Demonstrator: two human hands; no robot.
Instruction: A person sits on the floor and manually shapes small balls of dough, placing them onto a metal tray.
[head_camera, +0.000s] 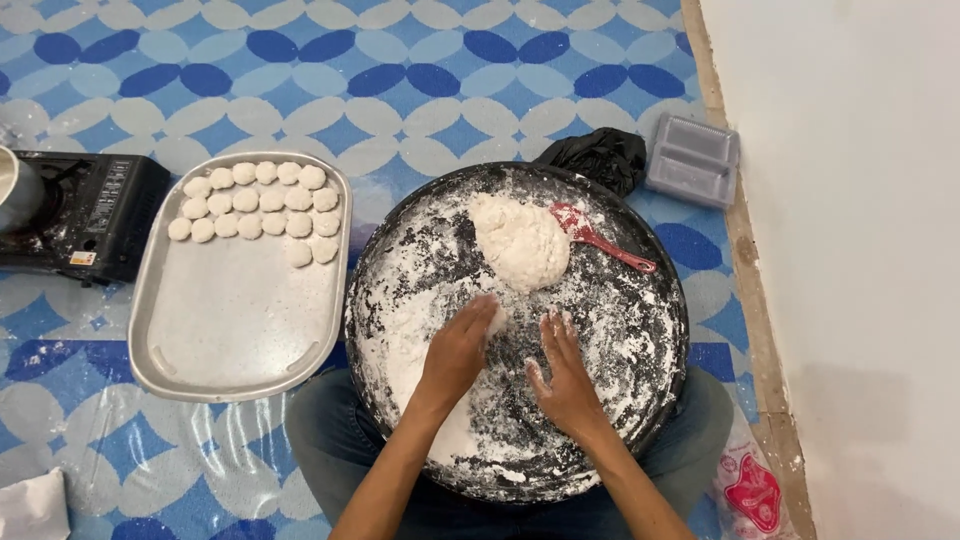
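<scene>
Currently both hands are in the floured pan (400, 250), on the person's lap. Left hand (462, 345) is curled, fingers bunched, maybe pinching a small piece — can't tell. Right hand (565, 375) is flat, fingers spread, floury. Dough (520, 242) sits at 12 o'clock in the pan, just beyond both hands, not touching. Risks: sticky fingers tearing the dough; the pan tipping off the knees; flour spilling onto the floor (420, 70). Tray (240, 330) of dough rounds (258, 208) at 9 o'clock.

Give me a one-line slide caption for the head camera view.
Floured left hand and right hand work over a dusted round black pan near a dough mound, beside a tray of dough discs.
</scene>
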